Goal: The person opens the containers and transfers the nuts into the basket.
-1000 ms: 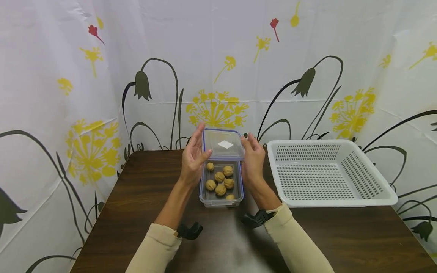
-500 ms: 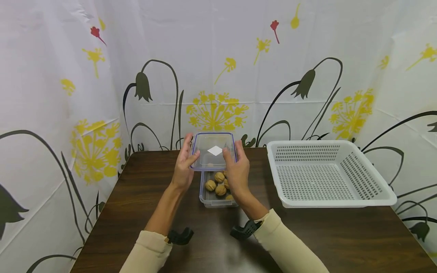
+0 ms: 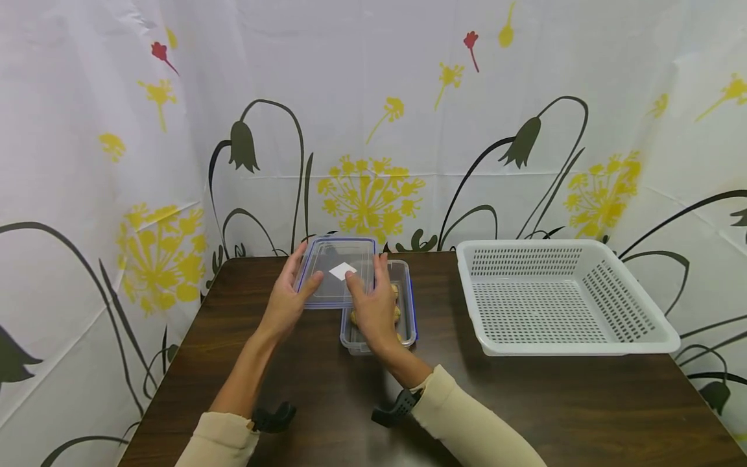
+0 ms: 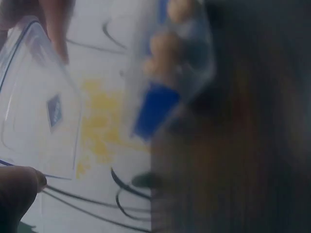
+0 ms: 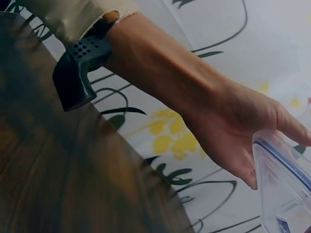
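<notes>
A clear plastic lid (image 3: 332, 253) with a blue rim and a white diamond label is held up by both hands. My left hand (image 3: 283, 303) grips its left side, thumb on top. My right hand (image 3: 375, 314) grips the right side, its thumb lying near the label. Behind and under the right hand stands a clear food container (image 3: 410, 305) on the table, holding several walnuts (image 3: 397, 314), partly hidden by the hand and lid. The left wrist view shows the lid (image 4: 39, 107) from below and the walnuts (image 4: 167, 48) blurred. In the right wrist view the left hand (image 5: 233, 121) holds the lid's edge.
A white perforated plastic basket (image 3: 537, 314) sits on the right side of the dark wooden table (image 3: 327, 402). A white curtain (image 3: 362, 84) with flower prints hangs close behind the table and at both sides.
Both hands have carried the lid left and toward me, from above the container's far end to its left side. The container and basket stay where they were.
</notes>
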Motion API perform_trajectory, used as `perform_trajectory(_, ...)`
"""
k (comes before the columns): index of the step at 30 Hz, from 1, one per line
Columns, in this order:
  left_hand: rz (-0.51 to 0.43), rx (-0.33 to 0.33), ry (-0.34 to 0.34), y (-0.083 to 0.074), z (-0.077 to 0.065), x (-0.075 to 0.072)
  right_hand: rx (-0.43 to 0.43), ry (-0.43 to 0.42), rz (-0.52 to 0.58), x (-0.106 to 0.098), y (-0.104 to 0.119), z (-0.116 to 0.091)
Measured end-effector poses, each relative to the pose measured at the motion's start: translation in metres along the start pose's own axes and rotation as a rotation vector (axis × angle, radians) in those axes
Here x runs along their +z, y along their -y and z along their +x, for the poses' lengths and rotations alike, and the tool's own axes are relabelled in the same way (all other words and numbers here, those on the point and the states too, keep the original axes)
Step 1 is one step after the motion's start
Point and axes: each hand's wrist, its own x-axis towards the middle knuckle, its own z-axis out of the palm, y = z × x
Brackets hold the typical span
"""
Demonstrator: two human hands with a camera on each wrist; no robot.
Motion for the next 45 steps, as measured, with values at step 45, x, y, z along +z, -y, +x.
perform_trajectory(45, 0.470, -0.163, 0.125, 0.051, -0.067, -0.137, 0.184, 0.356, -0.073, 0.101, -0.045, -0.066)
